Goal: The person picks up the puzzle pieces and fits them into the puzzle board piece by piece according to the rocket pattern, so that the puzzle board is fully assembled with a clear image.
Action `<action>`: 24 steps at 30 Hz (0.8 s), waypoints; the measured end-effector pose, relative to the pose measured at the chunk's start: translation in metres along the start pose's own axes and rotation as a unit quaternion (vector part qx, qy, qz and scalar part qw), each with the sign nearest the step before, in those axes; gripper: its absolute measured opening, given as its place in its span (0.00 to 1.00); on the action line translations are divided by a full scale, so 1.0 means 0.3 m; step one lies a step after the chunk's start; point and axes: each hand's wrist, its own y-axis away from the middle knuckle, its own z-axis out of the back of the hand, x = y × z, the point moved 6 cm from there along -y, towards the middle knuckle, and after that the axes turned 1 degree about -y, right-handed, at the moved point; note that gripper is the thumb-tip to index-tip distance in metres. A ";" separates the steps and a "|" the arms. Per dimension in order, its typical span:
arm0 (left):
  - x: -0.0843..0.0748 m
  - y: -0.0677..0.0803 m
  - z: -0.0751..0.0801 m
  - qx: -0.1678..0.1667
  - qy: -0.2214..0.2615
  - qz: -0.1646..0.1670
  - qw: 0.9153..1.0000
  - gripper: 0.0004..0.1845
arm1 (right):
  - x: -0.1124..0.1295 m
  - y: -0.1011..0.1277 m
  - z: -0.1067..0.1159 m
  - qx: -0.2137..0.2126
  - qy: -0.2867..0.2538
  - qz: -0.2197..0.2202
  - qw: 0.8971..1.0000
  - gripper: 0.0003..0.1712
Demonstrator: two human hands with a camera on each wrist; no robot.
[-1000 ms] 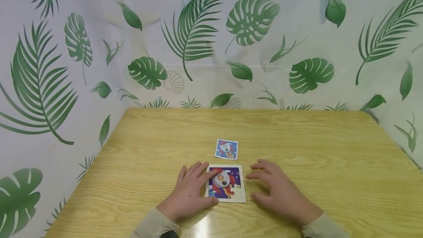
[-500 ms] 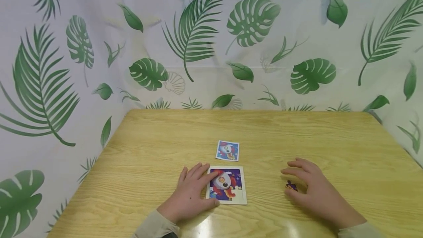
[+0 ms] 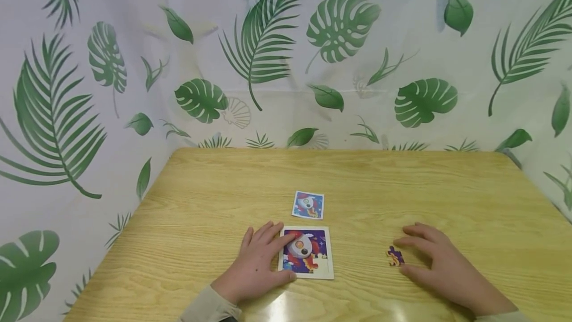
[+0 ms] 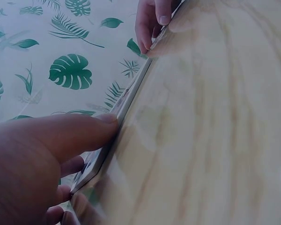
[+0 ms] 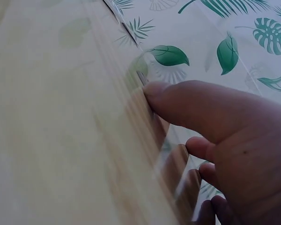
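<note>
A small square jigsaw puzzle [image 3: 305, 252] with a white frame and a rocket picture lies flat on the table. Its lower right part shows bare, pale backing. My left hand [image 3: 259, 262] rests over the frame's left side, index finger on the picture and thumb at the near edge; the left wrist view has this thumb [image 4: 91, 131] against the frame's edge. To the right lies a loose purple and orange jigsaw piece [image 3: 395, 256]. Beside it is my right hand [image 3: 442, 265], fingers spread, thumb tip close to the piece. In the right wrist view, the thumb [image 5: 178, 101] seems to touch its dark edge.
A small picture card [image 3: 308, 205] with a similar rocket lies just beyond the puzzle. The wood-grain table [image 3: 214, 188] meets a leaf-patterned cloth [image 3: 277, 113] at its back and sides.
My right hand has moved right, from beside the puzzle frame to the loose piece, which now shows fully. My left hand has stayed on the frame.
</note>
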 end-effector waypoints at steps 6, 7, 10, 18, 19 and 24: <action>0.003 0.001 0.000 -0.004 -0.006 -0.003 1.000 0.44 | -0.001 -0.004 0.002 -0.004 -0.010 0.009 1.000 0.19; 0.003 0.002 0.000 -0.004 -0.007 -0.004 1.000 0.44 | -0.002 -0.004 0.002 -0.005 -0.010 0.010 1.000 0.19; 0.000 0.001 0.000 -0.004 -0.004 -0.006 1.000 0.44 | -0.004 -0.003 0.004 -0.006 -0.010 0.009 1.000 0.17; -0.005 0.003 0.007 -0.009 -0.002 -0.017 1.000 0.43 | 0.000 -0.006 0.012 -0.019 -0.009 0.008 1.000 0.13; -0.006 0.003 0.007 -0.010 -0.003 -0.018 1.000 0.43 | 0.000 -0.006 0.011 -0.020 -0.009 0.006 1.000 0.13; -0.004 0.003 0.007 -0.006 -0.005 -0.016 1.000 0.43 | 0.000 -0.008 0.013 -0.015 -0.012 -0.001 1.000 0.12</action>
